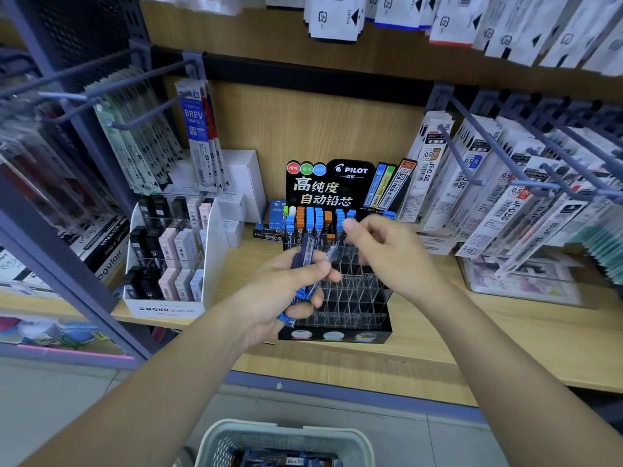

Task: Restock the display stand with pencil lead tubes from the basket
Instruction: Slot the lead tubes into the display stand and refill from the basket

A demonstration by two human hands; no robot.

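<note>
Over the part-filled display stand (357,299), left grip (286,286) clutches lead tubes (305,253); right grip (387,254) blurred, hold unclear.

a left hand (286,288) grips a bundle of blue pencil lead tubes (305,256) in front of a black display stand (354,298) on a wooden shelf (431,352); the right hand (387,254), at 3 o'clock of the left, hovers over the stand's clear compartments, fingers curled and blurred, so whether it holds anything cannot be told; blue and orange tubes (315,219) stand in the rear rows, toward 12 o'clock; a pale mesh basket (229,433) sits at 6 o'clock, blue packs inside; a white mono graph box (168,310) stands at 9 o'clock of the stand; hanging refill packs (488,183) crowd 2 o'clock
</note>
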